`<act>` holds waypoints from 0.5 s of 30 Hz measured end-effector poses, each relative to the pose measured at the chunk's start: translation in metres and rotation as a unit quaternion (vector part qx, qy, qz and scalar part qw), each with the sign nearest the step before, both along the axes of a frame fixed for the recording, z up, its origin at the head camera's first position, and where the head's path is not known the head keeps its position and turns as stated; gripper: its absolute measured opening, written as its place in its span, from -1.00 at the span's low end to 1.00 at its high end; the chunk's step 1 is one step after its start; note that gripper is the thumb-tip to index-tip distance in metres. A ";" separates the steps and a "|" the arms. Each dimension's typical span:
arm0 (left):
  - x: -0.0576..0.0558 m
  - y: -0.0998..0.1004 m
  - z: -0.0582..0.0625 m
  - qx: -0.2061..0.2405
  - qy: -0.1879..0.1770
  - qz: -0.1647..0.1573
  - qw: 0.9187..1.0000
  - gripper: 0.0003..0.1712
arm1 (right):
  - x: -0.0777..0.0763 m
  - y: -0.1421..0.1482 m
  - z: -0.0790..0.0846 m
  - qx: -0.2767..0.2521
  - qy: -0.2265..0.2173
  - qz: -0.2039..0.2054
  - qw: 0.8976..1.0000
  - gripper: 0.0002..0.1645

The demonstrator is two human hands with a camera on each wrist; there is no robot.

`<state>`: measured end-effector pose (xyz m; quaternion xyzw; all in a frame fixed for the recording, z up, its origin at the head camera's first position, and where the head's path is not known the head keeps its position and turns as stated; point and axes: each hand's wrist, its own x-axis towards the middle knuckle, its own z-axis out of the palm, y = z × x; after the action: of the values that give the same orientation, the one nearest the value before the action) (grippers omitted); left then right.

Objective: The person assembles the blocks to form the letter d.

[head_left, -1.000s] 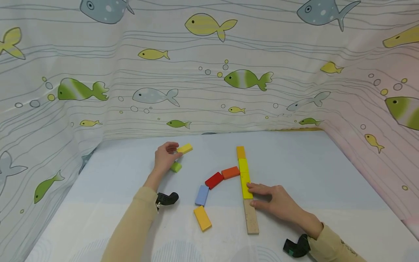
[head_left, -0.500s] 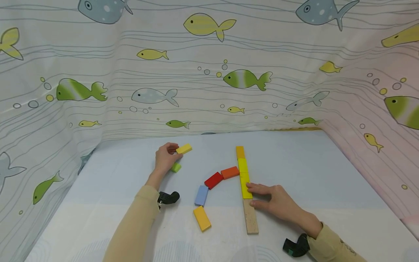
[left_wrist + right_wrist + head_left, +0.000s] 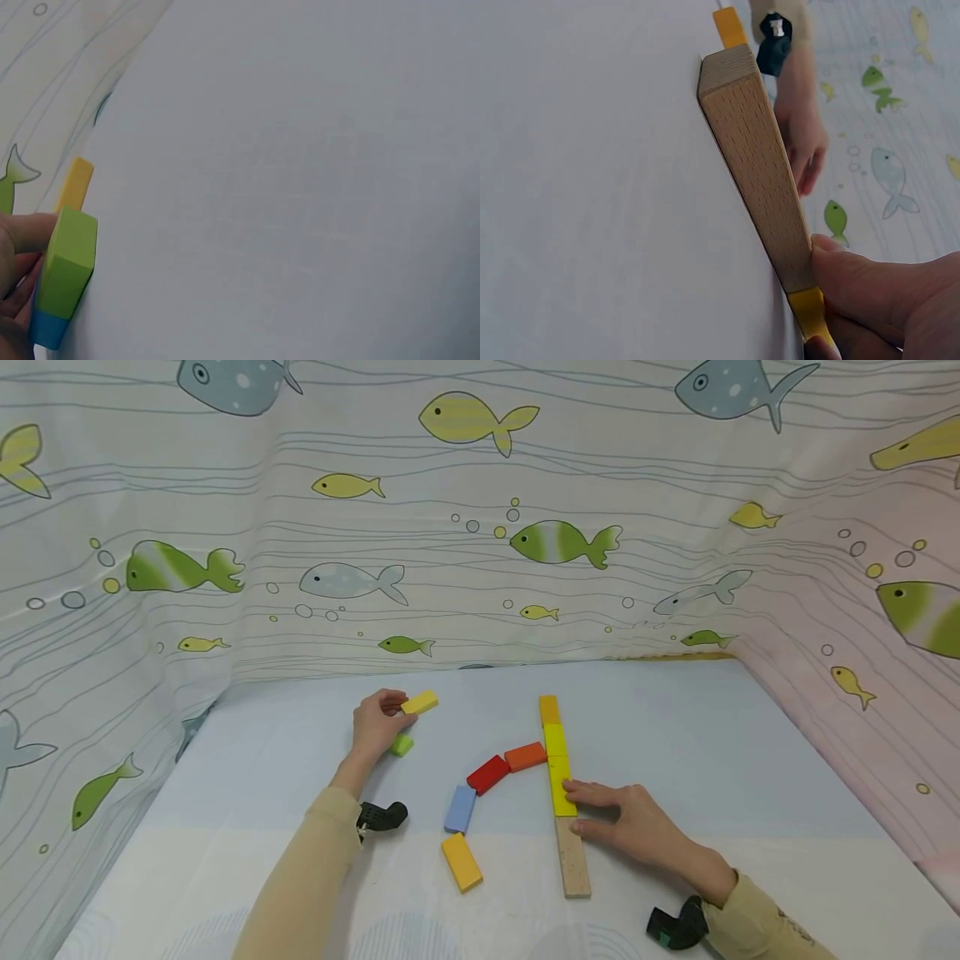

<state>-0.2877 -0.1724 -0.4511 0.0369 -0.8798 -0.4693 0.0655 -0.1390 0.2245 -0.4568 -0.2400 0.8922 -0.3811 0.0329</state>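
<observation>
In the head view my left hand point(image 3: 377, 721) pinches one end of a yellow block point(image 3: 420, 702) at the back left. A green block point(image 3: 402, 745) sits just under that hand; the left wrist view shows a blue block point(image 3: 49, 328) against its lower end, partly hidden. My right hand point(image 3: 637, 827) rests at the straight row. Its fingertips touch a bright yellow block point(image 3: 561, 785), and its thumb lies against the long plain wooden block point(image 3: 573, 860). Another yellow block point(image 3: 556, 739) and an orange-yellow one point(image 3: 550, 709) continue the row away from me.
Left of the row curves an arc of blocks: orange-red point(image 3: 525, 757), red point(image 3: 488, 774), light blue point(image 3: 460, 810) and orange-yellow point(image 3: 461, 862). All lie on a pale cloth-covered table point(image 3: 675, 718). A fish-print curtain point(image 3: 450, 543) encloses the back and sides.
</observation>
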 end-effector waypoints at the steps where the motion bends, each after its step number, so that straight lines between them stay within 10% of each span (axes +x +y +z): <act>1: 0.000 -0.001 0.000 -0.002 0.001 0.000 1.000 -0.51 | 0.000 0.000 0.000 0.000 -0.001 0.000 1.000 -0.39; 15: 0.014 -0.003 0.000 -0.015 0.011 -0.033 0.999 -0.52 | 0.000 0.000 -0.001 0.002 -0.001 0.000 1.000 -0.38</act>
<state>-0.2740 -0.1751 -0.4507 0.0022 -0.8866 -0.4587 0.0599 -0.1394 0.2246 -0.4574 -0.2394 0.8930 -0.3795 0.0343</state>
